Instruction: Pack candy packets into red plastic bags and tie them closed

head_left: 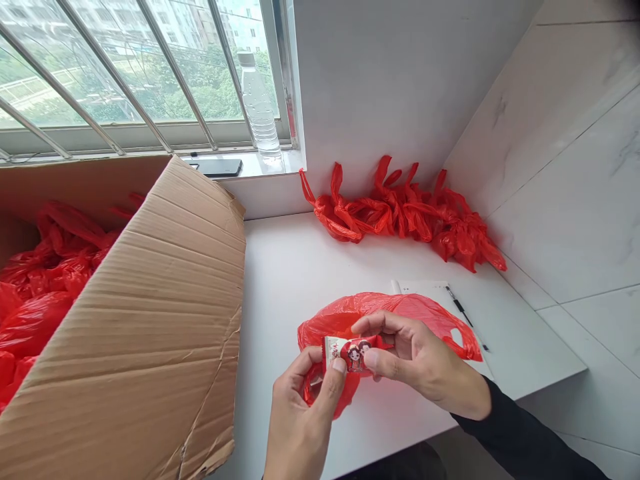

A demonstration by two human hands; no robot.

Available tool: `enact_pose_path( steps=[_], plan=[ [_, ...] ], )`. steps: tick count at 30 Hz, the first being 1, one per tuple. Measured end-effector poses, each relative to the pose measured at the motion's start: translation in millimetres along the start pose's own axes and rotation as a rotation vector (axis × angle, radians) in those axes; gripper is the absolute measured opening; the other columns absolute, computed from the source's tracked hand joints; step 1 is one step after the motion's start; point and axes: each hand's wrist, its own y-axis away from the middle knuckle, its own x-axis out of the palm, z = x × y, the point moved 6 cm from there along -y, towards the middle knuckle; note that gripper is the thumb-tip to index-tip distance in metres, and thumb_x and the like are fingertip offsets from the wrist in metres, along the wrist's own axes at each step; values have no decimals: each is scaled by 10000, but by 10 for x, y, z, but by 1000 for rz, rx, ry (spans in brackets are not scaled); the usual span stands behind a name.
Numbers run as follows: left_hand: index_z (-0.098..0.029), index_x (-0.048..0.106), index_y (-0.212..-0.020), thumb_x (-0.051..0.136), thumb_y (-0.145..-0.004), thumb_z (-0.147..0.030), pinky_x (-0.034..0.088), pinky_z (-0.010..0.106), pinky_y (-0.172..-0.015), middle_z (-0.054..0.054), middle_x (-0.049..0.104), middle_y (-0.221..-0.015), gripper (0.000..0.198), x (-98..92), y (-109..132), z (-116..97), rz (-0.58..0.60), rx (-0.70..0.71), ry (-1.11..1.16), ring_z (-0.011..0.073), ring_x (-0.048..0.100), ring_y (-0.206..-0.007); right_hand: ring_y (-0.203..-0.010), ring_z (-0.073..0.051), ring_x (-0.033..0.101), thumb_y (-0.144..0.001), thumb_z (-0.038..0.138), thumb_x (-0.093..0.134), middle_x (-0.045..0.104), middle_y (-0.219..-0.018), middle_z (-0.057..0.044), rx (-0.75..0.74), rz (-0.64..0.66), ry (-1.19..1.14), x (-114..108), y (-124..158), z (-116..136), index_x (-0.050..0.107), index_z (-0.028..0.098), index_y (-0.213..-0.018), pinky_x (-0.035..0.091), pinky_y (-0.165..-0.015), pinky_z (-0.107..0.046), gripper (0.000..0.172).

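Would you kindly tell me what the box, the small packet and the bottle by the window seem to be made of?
Box: matte brown corrugated cardboard, given its parallel ridges and creases.
Small packet: probably printed plastic film, slightly shiny, with an end that looks crimped.
Bottle: clear, likely thin plastic, being see-through and ribbed.
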Motion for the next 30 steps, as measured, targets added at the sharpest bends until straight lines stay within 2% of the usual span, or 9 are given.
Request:
enact_pose_path(
  steps=[4, 8, 12, 16, 20, 24, 30],
  plan=[
    [-161, 719, -929, 696, -832, -526, 475, 243, -583, 29, 680, -748, 378, 4, -4, 23, 1, -9, 2, 146, 573, -631, -844, -140, 655, -872, 356, 740, 683, -980, -28, 0, 18, -1, 52, 10, 12, 679, 212, -1062, 546, -724, -254, 246],
    [-163, 730, -1012, 680, -837, -539, 525, 267, -622, 44, 696, -818, 418, 41, 0, -19, 23, 8, -8, 161, 588, -675, -871, -155, 674, -895, 305, 711, 696, -954, -34, -29, 8, -33, 51, -2, 22, 679, 190, -1026, 559, -766, -276, 177],
    [-167, 730, -1025, 677, -845, -532, 519, 270, -638, 44, 704, -822, 411, 48, -21, -21, 59, 11, -48, 163, 601, -676, -915, -181, 671, -903, 311, 699, 692, -990, -41, -32, 28, -18, 65, -5, 8, 664, 196, -1056, 562, -823, -326, 195],
    [-168, 718, -1002, 663, -859, -534, 502, 270, -617, 38, 696, -817, 397, 31, -35, 6, 43, 10, -44, 158, 590, -655, -864, -149, 626, -875, 284, 728, 661, -968, -13, -42, 18, 75, 91, 1, 21, 653, 217, -1077, 537, -769, -276, 225],
    [-169, 712, -990, 669, -848, -548, 501, 264, -615, 20, 660, -780, 407, 41, -16, 24, 20, -9, -23, 153, 576, -654, -821, -129, 606, -878, 238, 709, 655, -901, 4, -46, -10, 72, 114, -2, 32, 653, 211, -1034, 523, -744, -248, 168],
    [-165, 715, -980, 685, -826, -562, 491, 244, -610, 6, 627, -751, 426, 27, 3, 14, -5, -22, -22, 140, 564, -648, -807, -127, 603, -876, 257, 715, 661, -896, 5, -55, -18, 106, 115, -4, 39, 669, 214, -1028, 521, -729, -244, 164],
    [-163, 729, -1007, 704, -811, -548, 504, 241, -613, 21, 670, -789, 433, 16, 13, -26, -20, -23, -1, 142, 565, -659, -831, -139, 612, -875, 311, 732, 676, -923, -1, -63, -19, 141, 88, 4, 32, 687, 228, -1052, 529, -755, -261, 200]
  ],
)
